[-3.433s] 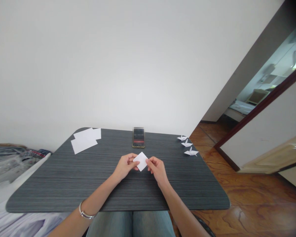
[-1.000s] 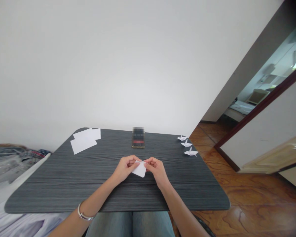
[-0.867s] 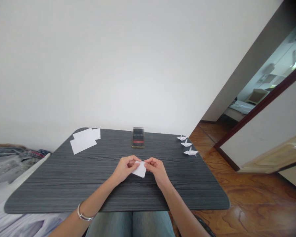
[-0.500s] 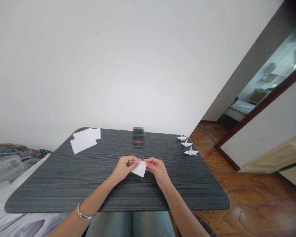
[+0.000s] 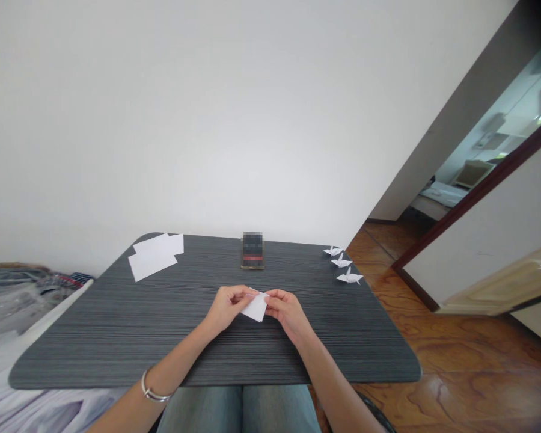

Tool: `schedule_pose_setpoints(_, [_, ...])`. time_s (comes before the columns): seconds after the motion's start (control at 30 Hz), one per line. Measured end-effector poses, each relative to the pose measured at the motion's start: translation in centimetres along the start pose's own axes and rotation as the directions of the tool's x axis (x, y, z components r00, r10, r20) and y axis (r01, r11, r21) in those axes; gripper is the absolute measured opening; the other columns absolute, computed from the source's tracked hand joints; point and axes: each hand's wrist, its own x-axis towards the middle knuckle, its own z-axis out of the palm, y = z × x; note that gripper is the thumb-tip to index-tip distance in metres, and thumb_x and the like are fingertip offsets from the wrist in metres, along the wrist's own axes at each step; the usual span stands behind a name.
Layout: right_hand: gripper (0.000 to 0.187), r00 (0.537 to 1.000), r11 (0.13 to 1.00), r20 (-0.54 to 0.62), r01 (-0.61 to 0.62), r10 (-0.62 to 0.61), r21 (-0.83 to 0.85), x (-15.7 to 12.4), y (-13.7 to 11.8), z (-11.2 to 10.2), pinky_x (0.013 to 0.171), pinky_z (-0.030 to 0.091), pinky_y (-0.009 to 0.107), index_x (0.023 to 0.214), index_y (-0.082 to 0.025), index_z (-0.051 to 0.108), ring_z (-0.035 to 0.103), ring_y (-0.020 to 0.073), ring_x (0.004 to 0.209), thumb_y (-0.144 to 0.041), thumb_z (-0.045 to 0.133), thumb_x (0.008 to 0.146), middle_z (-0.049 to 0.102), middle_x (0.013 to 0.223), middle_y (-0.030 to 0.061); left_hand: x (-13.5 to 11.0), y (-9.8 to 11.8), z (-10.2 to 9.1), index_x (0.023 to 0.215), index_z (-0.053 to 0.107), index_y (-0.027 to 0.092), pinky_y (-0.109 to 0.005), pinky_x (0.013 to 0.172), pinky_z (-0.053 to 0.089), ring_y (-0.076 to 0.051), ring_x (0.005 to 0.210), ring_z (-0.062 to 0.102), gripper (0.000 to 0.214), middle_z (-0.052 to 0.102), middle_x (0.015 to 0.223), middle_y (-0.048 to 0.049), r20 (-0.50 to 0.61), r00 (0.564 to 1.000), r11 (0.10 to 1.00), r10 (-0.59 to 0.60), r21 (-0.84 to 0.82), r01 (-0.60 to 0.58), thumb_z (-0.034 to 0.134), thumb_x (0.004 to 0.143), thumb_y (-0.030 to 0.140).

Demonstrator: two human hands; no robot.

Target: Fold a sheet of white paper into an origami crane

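White sheets (image 5: 153,264) overlap at the far left of a dark table (image 5: 117,337); the left hand (image 5: 228,305), thumb and fingers closed, pinches a small folded paper (image 5: 256,308) over the table's middle, on the near side of a phone (image 5: 252,260); the right hand (image 5: 286,310) pinches the paper's right side; three paper cranes (image 5: 341,263) stand near the right edge

white paper (image 5: 256,308): partly hidden by left hand (image 5: 226,308) | phone screen (image 5: 253,248): pixelated | jeans (image 5: 277,412): cut off below
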Motion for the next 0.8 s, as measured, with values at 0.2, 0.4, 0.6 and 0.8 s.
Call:
schedule_pose_setpoints(0.2, [0.018, 1.0, 1.0, -0.001, -0.018, 0.018, 0.003, -0.17, -0.14, 0.0, 0.06, 0.046, 0.027, 0.063, -0.012, 0.061, 0.057, 0.0121, 0.056, -0.026, 0.07, 0.057, 0.063, 0.058, 0.0016, -0.05, 0.02, -0.13, 0.078, 0.067, 0.012, -0.02, 0.052, 0.041, -0.013, 0.057, 0.056, 0.021, 0.066, 0.069, -0.0045, -0.016, 0.999, 0.995, 0.049, 0.086, -0.047, 0.057, 0.071, 0.029])
schedule_pose_setpoints(0.4, [0.018, 1.0, 1.0, -0.004, -0.014, 0.014, -0.002, -0.09, -0.05, -0.2, 0.058, 0.046, 0.026, 0.061, -0.012, 0.06, 0.057, 0.0117, 0.055, -0.027, 0.07, 0.058, 0.062, 0.057, 0.0016, -0.12, -0.25, -0.25, 0.08, 0.068, 0.013, -0.019, 0.052, 0.039, -0.013, 0.057, 0.055, 0.021, 0.065, 0.069, -0.0044, -0.001, 0.993, 0.977, 0.115, 0.181, -0.113, 0.054, 0.073, 0.028])
schedule_pose_setpoints(0.6, [0.017, 0.998, 0.998, -0.026, 0.065, -0.065, -0.029, -0.18, -0.01, -0.1, 0.056, 0.046, 0.025, 0.06, -0.014, 0.058, 0.055, 0.0115, 0.055, -0.028, 0.068, 0.06, 0.061, 0.059, 0.0007, -0.14, -0.16, -0.22, 0.08, 0.068, 0.014, -0.019, 0.05, 0.037, -0.012, 0.055, 0.053, 0.022, 0.065, 0.067, -0.0037, 0.006, 0.99, 0.968, 0.138, 0.213, -0.136, 0.052, 0.074, 0.028])
schedule_pose_setpoints(0.8, [0.016, 0.995, 0.994, -0.008, 0.099, -0.099, -0.046, -0.31, -0.12, -0.05, 0.057, 0.046, 0.025, 0.063, -0.014, 0.06, 0.055, 0.0115, 0.057, -0.029, 0.066, 0.062, 0.061, 0.061, 0.0007, -0.13, 0.08, -0.29, 0.078, 0.068, 0.014, -0.018, 0.048, 0.036, -0.011, 0.053, 0.052, 0.02, 0.064, 0.065, -0.0034, -0.005, 0.991, 0.972, 0.135, 0.196, -0.131, 0.053, 0.073, 0.027])
